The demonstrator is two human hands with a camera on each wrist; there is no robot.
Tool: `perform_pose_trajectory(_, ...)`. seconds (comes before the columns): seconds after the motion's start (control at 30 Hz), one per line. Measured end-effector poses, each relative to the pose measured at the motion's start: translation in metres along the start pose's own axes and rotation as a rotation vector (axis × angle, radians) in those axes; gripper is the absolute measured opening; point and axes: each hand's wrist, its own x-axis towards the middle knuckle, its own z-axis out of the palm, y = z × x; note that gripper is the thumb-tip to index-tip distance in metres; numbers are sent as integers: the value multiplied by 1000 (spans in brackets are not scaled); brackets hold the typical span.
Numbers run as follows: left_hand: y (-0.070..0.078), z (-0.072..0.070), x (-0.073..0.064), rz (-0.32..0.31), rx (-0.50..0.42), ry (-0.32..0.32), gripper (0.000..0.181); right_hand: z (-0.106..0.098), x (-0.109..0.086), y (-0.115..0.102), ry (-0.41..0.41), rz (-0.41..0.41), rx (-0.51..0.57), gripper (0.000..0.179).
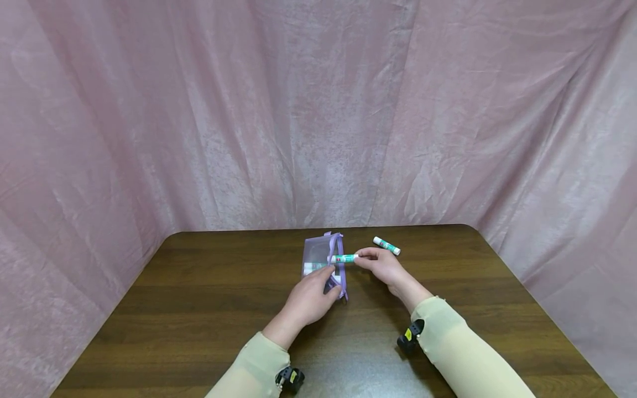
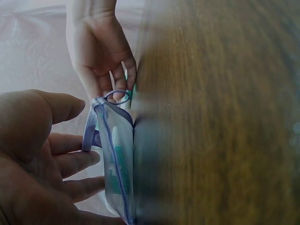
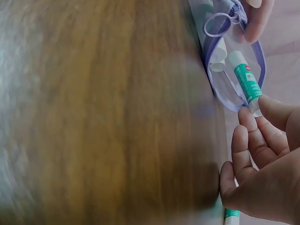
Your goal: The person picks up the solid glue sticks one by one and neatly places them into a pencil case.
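Observation:
A mesh zipper pouch (image 1: 316,250) with purple trim lies on the table, its mouth spread toward the right. My left hand (image 1: 311,296) is at the near side of the mouth; in the left wrist view its fairly straight fingers (image 2: 77,161) touch the pouch, the thumb apart from them. White-and-green glue sticks (image 2: 119,164) show through the mesh. Between thumb and fingertips, my right hand (image 1: 385,268) pinches one end of another glue stick (image 3: 247,82). That stick's white cap points into the pouch's mouth, and its label faces the right wrist camera.
One more glue stick (image 1: 386,245) lies on the brown wooden table (image 1: 224,287), just beyond the right hand. A purple zipper ring (image 3: 217,24) hangs at the near corner of the mouth. Pink curtains (image 1: 318,110) hang behind the table's far edge.

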Motion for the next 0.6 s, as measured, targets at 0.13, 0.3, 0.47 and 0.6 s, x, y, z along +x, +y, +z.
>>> perform_pose_trajectory(0.13,0,-1,-1,0,-1,1,57,5,1,0,6,1,12,25)
perform_pose_trajectory(0.3,1,-3,-2,3,-1,5,57,10,2,-1,10,-1,12,24)
perform_pose_trajectory(0.47,1,-2,-2,4,0,7,57,12,4,-2,15,-4,15,22)
perform_pose_trajectory(0.6,-1,-2,-2,10,-24,6,57,14,6,-3,24,-19,8,22)
